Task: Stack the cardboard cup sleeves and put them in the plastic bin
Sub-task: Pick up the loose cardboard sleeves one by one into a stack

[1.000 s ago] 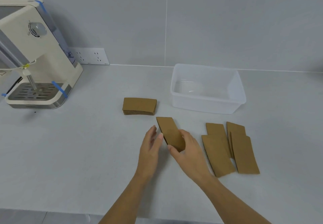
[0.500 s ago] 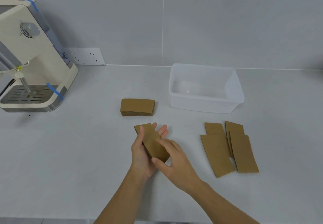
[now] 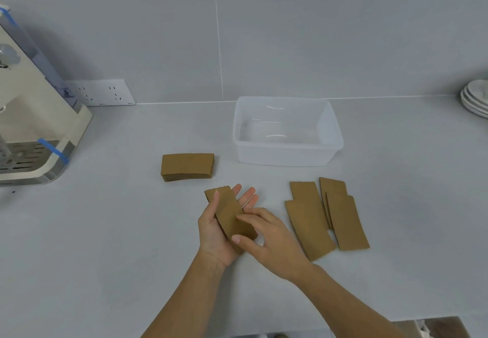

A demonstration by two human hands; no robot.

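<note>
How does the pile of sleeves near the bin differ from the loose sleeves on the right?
The pile is squared up, edges aligned; the loose sleeves are spread flat and only partly overlap. The pile lies crosswise, left of the plastic bin; the loose sleeves run lengthwise, in front of it. Both are brown cardboard resting on the counter, outside the bin.

Bench (image 3: 105, 232): pale grey, plain surface. Cream coffee machine (image 3: 29, 116) at far left of bench, blue tape strips on its body and drip tray. White wall socket (image 3: 101, 92) just right of machine. Stacked white plates (image 3: 476, 97) at bench's far right edge.
</note>
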